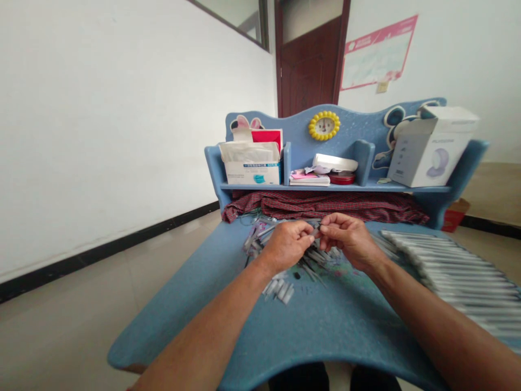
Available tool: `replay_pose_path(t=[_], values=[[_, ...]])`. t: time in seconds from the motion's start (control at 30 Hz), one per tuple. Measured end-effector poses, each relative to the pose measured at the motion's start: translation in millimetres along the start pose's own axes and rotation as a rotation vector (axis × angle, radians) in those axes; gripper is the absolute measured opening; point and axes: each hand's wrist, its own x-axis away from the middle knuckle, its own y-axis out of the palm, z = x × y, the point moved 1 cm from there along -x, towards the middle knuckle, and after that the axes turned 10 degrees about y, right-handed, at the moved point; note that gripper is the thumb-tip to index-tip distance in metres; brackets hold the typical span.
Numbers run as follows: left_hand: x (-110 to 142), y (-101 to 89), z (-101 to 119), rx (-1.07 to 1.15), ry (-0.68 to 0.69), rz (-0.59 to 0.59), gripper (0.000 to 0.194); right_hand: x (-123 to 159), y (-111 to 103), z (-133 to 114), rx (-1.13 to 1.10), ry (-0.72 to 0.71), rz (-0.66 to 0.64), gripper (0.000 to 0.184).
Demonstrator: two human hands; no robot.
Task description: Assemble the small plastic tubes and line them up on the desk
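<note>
Over the middle of the blue desk [195, 288], my left hand [290, 243] is closed on a small greyish, tube-like piece [315, 232]. My right hand [345, 238] pinches a small dark piece [319, 226] right beside it, so the fingertips of both hands nearly meet. Whether the two pieces are joined I cannot tell. Beneath the hands spreads a loose pile of thin, grey, pen-like parts [315, 266], partly hidden by them. Several short whitish, cap-like pieces [280, 289] lie in front of my left hand, with a small black piece [297, 276] close by.
Many long grey-white pen-like sticks [459, 271] lie in rows at the right. Behind the pile, a folded red checked cloth [325, 206] lies under a shelf [337, 188]. On the shelf stand a mask box [252, 172], a red tin [342, 178] and a white box [427, 149].
</note>
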Motion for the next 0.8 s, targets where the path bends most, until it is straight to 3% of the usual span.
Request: replay_pose_path(t=[0.53, 0.8], values=[[0.3, -5.3, 5.8, 0.198, -0.163, -0.053, 0.012, 2.5, 1.2, 3.6, 0.027, 0.042, -0.056, 0.026], [-0.5, -4.3, -2.8, 0.088, -0.106, -0.133, 0.013, 4.2, -6.9, -4.9, 0.35, 0.001, -0.059, 0.028]])
